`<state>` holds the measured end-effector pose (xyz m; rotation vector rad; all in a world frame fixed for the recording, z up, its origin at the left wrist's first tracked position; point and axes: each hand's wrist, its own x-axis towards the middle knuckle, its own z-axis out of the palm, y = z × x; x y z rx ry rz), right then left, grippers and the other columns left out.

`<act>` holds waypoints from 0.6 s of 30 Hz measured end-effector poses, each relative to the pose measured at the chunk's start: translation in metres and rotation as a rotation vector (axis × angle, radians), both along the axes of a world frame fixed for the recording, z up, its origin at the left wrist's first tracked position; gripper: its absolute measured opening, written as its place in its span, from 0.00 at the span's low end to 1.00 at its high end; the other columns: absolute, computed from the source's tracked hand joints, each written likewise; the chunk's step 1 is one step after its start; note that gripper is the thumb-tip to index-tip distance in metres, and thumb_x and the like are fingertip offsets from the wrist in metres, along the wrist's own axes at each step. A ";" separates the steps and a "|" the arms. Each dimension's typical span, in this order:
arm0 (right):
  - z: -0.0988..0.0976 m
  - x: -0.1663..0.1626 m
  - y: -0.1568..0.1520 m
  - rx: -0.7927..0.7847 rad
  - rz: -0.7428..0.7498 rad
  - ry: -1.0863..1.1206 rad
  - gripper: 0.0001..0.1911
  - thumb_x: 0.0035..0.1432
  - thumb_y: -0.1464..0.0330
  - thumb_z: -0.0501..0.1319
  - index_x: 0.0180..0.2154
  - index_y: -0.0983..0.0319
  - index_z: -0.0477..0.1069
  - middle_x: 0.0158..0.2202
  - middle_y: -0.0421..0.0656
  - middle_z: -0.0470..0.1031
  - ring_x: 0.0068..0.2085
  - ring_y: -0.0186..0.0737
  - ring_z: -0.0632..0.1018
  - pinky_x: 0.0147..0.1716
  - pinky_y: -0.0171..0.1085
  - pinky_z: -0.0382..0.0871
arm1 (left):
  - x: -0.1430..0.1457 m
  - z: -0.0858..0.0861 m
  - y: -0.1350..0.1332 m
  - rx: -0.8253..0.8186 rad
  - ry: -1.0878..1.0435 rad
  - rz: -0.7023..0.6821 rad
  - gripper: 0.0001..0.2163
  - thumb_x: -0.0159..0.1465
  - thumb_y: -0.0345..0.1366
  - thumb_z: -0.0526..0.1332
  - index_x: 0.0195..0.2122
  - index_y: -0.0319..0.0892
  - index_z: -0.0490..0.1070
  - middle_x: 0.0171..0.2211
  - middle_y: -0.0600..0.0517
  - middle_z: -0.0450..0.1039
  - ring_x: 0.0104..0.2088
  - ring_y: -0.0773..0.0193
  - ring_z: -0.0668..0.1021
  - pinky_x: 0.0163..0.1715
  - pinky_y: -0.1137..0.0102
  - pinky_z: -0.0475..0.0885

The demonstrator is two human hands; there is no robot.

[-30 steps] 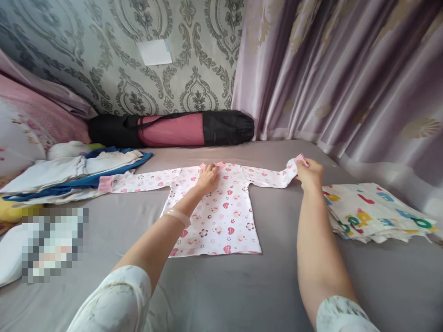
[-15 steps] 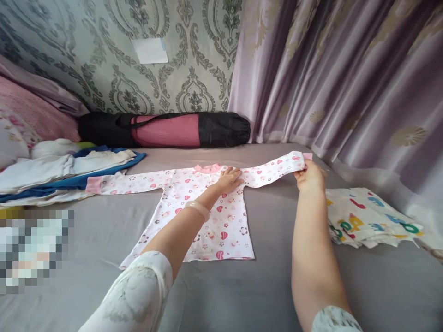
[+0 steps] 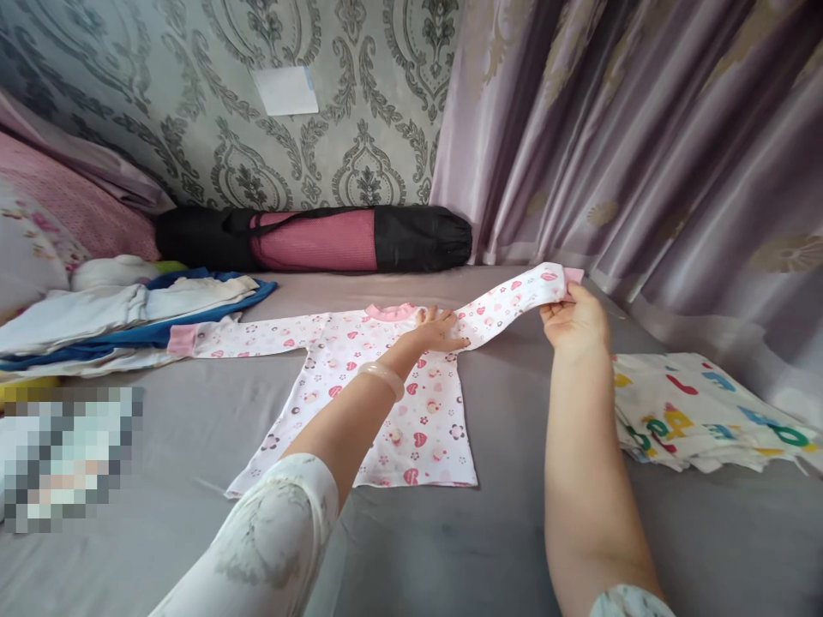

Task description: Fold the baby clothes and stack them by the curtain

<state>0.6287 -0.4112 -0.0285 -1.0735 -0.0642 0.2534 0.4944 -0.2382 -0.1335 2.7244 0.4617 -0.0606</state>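
Note:
A child's long-sleeved shirt [image 3: 437,437], white with pink hearts and flowers, is spread out on the grey sheet, its pink collar pointing away from me. My left hand [image 3: 438,330] lies flat with fingers spread on the shirt's right shoulder, just beside the collar. At the right, my right hand [image 3: 574,321] pinches the right sleeve close to its pink cuff. That sleeve is lifted and slants up from the shoulder. The left sleeve stretches out flat, its pink cuff touching the edge of a clothes pile.
At the left is a pile of white and blue clothes [image 3: 129,313]. Folded white cloth with colourful prints [image 3: 700,411] rests on the right. A black and pink rolled bag [image 3: 315,240] lies along the wall, next to a purple curtain [image 3: 546,128].
My right hand has raised the right sleeve's cuff end a little, so the sleeve slants more steeply. The left hand stays pressed on the shoulder. The view has shifted slightly.

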 end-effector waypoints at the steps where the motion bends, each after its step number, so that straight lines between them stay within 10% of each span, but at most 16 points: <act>1: 0.001 -0.003 0.001 0.025 0.014 0.017 0.06 0.59 0.72 0.56 0.28 0.60 0.63 0.28 0.37 0.71 0.32 0.31 0.77 0.32 0.31 0.74 | 0.001 -0.001 -0.001 0.001 -0.007 0.001 0.41 0.58 0.64 0.50 0.67 0.45 0.51 0.69 0.44 0.44 0.68 0.35 0.40 0.61 0.38 0.36; 11: 0.010 -0.021 0.007 0.064 0.050 0.190 0.08 0.61 0.75 0.52 0.30 0.62 0.66 0.28 0.38 0.71 0.30 0.31 0.76 0.32 0.32 0.75 | -0.046 0.020 -0.003 -0.105 -0.298 0.208 0.27 0.65 0.49 0.55 0.61 0.41 0.61 0.68 0.40 0.50 0.68 0.44 0.49 0.64 0.45 0.44; 18: 0.005 -0.044 0.028 0.008 0.147 0.152 0.09 0.59 0.77 0.53 0.28 0.61 0.63 0.29 0.40 0.72 0.32 0.30 0.77 0.36 0.31 0.73 | -0.121 0.019 0.027 -0.620 -0.726 0.620 0.19 0.66 0.38 0.57 0.56 0.37 0.67 0.56 0.39 0.69 0.54 0.54 0.73 0.53 0.62 0.69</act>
